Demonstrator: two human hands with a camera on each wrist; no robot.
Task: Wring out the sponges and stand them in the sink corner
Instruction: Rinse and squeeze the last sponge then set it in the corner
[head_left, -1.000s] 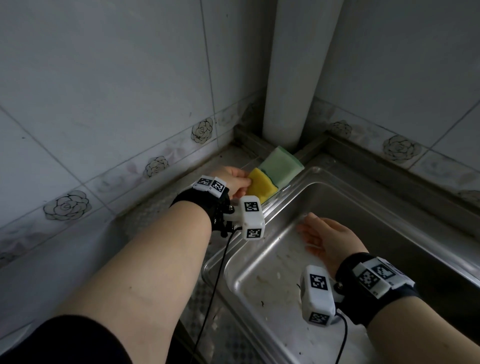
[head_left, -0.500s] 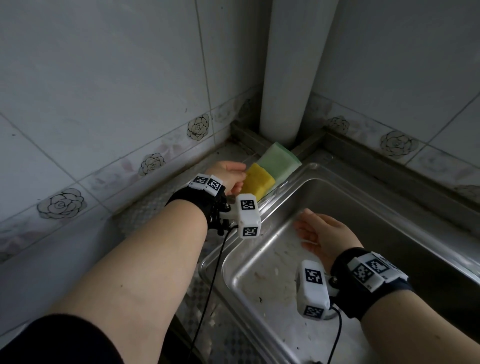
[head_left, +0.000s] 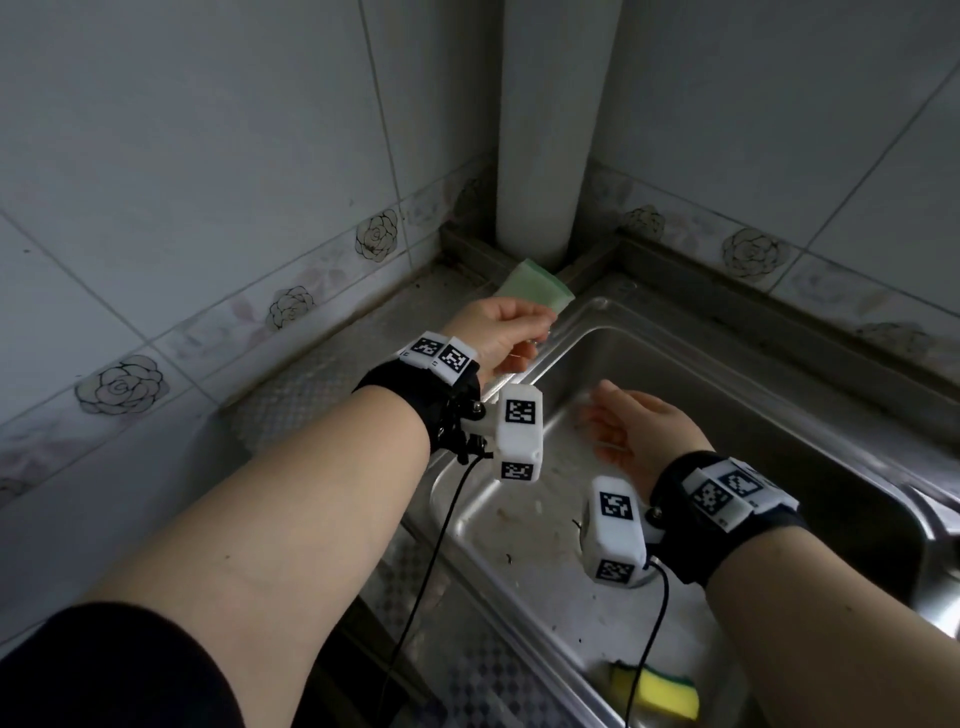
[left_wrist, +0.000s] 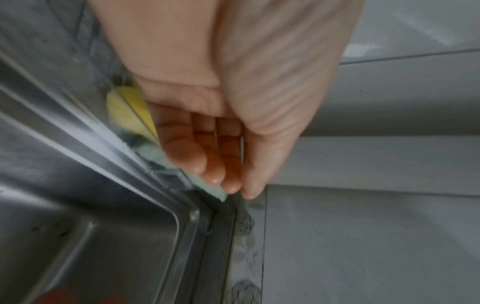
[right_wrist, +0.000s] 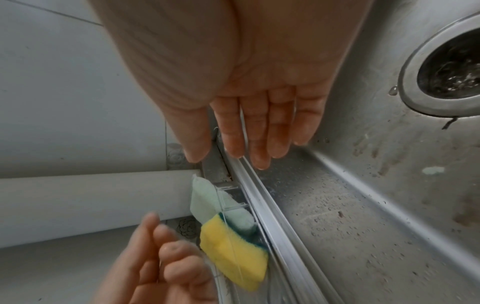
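Left grip (head_left: 501, 332) slack by corner sponges (right_wrist: 228, 230), right grip (head_left: 631, 428) spread, pipe (head_left: 545, 130) behind.

Dim, grey light — blurred, warped edges

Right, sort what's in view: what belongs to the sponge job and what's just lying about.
Job: green sponge and yellow sponge, stood in the corner; basin sponge, lying flat; sink; left hand; right hand.
Lying about: pipe; drain; wall tiles.
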